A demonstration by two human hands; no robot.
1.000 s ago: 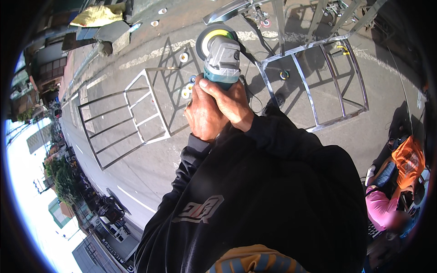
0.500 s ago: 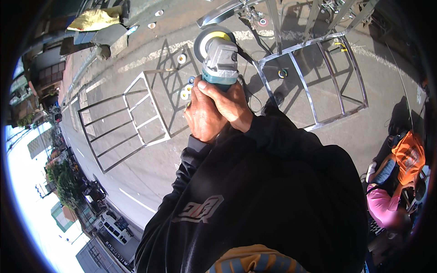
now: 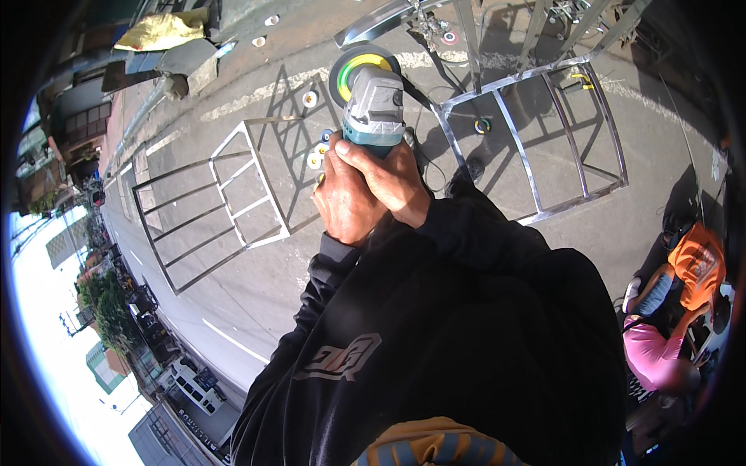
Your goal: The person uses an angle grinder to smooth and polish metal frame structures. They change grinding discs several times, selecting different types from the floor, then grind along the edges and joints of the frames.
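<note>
Both hands, left hand [image 3: 346, 198] and right hand [image 3: 388, 179], clenched together around an angle grinder [image 3: 373, 101], held above metal frames [image 3: 225, 202] lying on the pavement [image 3: 256, 287].

Grinder [image 3: 373, 105]: handheld angle type, grey gear head on a teal body, round guard at the far end with a yellow-green disc inside it. Held up off the ground, disc end pointing away from the person, body running back toward the chest. Rear of the body clasped by both hands; left hand [image 3: 346, 198] wraps it from the left, right hand [image 3: 388, 175] lies over it from the right, the two touching. Black cable runs off its right side.
</note>
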